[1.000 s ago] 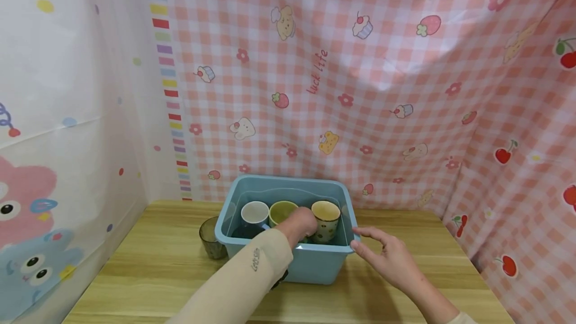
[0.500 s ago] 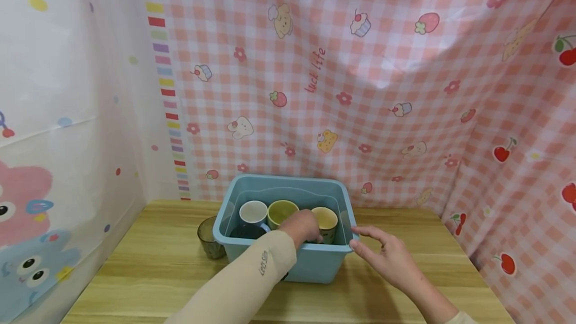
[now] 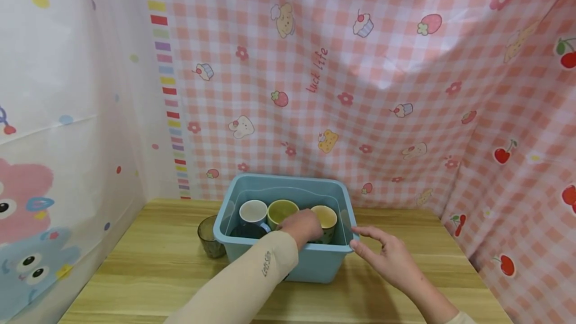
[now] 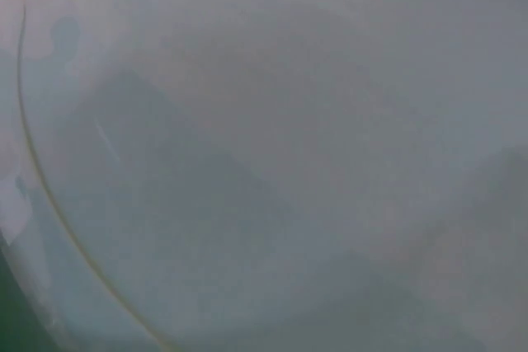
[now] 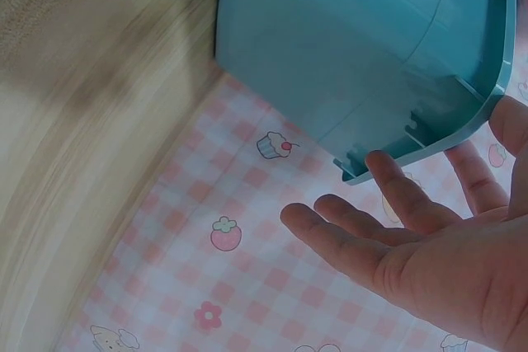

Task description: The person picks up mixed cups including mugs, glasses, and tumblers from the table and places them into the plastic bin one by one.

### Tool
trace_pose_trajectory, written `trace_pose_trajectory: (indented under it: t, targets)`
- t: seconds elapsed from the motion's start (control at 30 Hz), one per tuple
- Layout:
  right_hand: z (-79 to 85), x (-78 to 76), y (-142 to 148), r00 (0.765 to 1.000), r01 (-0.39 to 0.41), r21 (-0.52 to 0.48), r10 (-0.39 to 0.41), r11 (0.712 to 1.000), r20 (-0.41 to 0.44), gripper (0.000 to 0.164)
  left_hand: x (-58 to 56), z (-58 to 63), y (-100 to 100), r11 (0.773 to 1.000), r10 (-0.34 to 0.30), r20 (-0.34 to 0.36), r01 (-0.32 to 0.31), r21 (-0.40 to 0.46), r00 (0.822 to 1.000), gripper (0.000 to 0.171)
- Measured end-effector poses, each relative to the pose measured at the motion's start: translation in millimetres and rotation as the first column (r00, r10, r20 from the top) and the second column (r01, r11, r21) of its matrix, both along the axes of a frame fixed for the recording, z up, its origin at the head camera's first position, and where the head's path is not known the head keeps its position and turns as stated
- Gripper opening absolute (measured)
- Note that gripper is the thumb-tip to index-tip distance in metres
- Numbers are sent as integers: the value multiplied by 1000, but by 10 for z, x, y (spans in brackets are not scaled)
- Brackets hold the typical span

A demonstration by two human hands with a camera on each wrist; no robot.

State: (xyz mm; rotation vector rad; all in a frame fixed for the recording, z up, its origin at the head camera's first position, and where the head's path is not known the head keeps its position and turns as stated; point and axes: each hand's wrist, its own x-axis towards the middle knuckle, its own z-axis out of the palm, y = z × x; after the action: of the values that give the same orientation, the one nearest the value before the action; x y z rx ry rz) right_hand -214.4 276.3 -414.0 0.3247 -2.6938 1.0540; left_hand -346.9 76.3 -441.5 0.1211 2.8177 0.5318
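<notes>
A blue plastic bin stands on the wooden table with several cups inside. My left hand reaches down into it, knuckles bent, right beside a cream-coloured patterned cup. Its fingertips are hidden, so I cannot tell whether they grip that cup. To the left of the hand are a green cup, a white cup and a dark cup. My right hand rests at the bin's right rim; its fingers are extended and loosely spread around the rim in the right wrist view.
A smoky see-through glass stands on the table just left of the bin. Behind hangs a pink checked cloth, with a white patterned cloth at the left. A pale bluish surface fills the left wrist view.
My left hand has shifted slightly right and turned, knuckles now showing beside the patterned cup. That cup sits a little lower and more toward me. My right hand has stayed at the rim.
</notes>
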Motion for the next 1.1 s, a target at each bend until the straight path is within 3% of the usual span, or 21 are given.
trace_pose_trajectory:
  t: [0.1,0.33,0.67,1.07,1.1]
  targets:
    - [2,-3,-1,1000,2,6,-2,1000,-3,39,195,231,-21,999,28,-14,-28,34,1000,22]
    - [8,1,-6,1000,6,10,-6,1000,-6,39,249,342,1,997,69,-29,-68,42,997,26]
    - [13,11,-20,1000,15,3,-15,1000,10,37,271,336,44,996,63,-125,-71,-56,990,27]
    - [0,6,-22,1000,13,17,-13,1000,-6,37,247,365,52,988,21,-107,-37,-148,994,29]
    - [0,4,-23,1000,13,16,-13,1000,-3,37,199,311,62,987,22,-111,-39,-157,994,29]
